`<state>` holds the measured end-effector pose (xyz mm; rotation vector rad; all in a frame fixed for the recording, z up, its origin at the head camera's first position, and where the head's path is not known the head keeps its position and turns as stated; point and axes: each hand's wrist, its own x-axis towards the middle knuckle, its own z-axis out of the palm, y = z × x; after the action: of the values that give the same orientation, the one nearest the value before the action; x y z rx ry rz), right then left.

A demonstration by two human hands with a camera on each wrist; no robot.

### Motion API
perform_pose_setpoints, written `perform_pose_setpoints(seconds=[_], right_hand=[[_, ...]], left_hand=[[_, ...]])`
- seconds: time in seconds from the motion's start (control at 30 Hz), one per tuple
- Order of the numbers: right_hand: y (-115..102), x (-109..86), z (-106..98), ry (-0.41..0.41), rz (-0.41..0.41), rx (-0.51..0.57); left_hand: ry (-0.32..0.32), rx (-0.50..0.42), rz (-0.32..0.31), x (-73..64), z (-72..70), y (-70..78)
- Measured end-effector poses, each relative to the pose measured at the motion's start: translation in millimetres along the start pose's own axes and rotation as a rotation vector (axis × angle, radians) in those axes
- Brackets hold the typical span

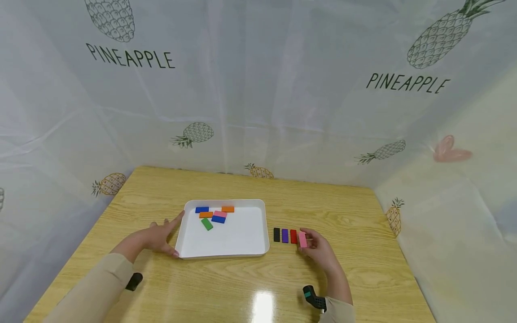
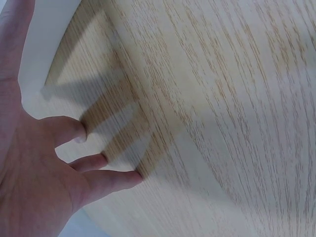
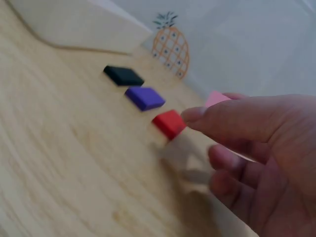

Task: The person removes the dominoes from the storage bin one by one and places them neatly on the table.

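My right hand pinches a pink block between thumb and fingers, just right of a red block. Further left in that row lie a purple block and a black block. In the right wrist view, the thumb covers most of the pink block. My left hand rests against the left side of a white tray, thumb and forefinger spread along its edge. Inside the tray are several blocks, among them a green block and an orange block.
A wooden table carries everything. White curtains printed with pineapples surround its back and sides. Black devices sit near both wrists, the right one showing a green patch.
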<state>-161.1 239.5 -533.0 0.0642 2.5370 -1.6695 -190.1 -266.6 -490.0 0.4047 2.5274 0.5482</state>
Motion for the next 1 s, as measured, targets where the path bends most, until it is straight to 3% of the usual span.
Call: perform_pose_setpoints(seconds=[0.27, 0.67, 1.0], right_hand=[[18.0, 6.9, 0.0, 0.042, 0.006, 0.004], [18.9, 15.9, 1.2, 0.076, 0.058, -0.010], [10.5, 20.3, -0.9, 0.044, 0.069, -0.104]], left_hand=[[-0.009, -0.005, -0.007, -1.6, -1.8, 3.2], [-0.012, -0.011, -0.035, 0.6, -1.1, 1.1], [-0.011, -0.006, -0.040, -2.5, -1.9, 2.9]])
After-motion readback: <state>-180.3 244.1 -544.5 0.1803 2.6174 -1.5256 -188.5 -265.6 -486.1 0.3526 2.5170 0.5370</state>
